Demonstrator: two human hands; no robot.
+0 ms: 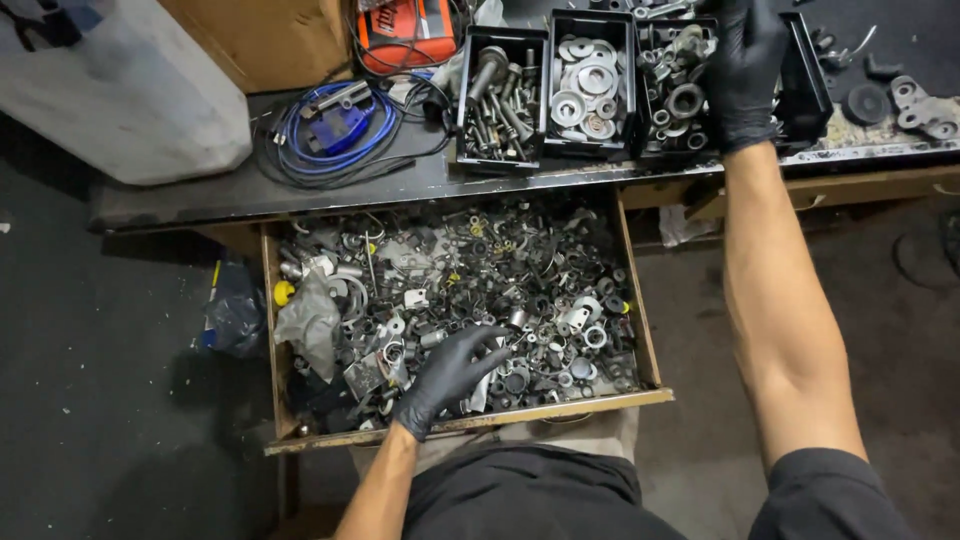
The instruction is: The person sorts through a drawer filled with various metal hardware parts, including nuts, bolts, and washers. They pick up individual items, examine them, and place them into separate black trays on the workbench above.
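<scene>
The left hand (447,380), in a black glove, lies palm down inside the open wooden drawer (642,330), its fingers spread and resting on the heap of loose grey metal parts (470,290) — washers, nuts, brackets and rings; whether anything is pinched under the fingers cannot be told. The drawer's long axis runs left to right below the dark surface (330,185), and it stands pulled out toward the person. The right hand (742,70), also in a black glove, reaches up over the surface and rests on the black plastic bin of rings and bearings (676,95), fingers curled down over its far side; its grip is hidden, so what it clasps cannot be told. Just left of that bin sit a black plastic bin of flat washers (590,85) and a black plastic bin of long bolts (500,100), the bolts lying mostly lengthwise, front to back. A coil of blue cable (335,130) lies further left on the surface.
</scene>
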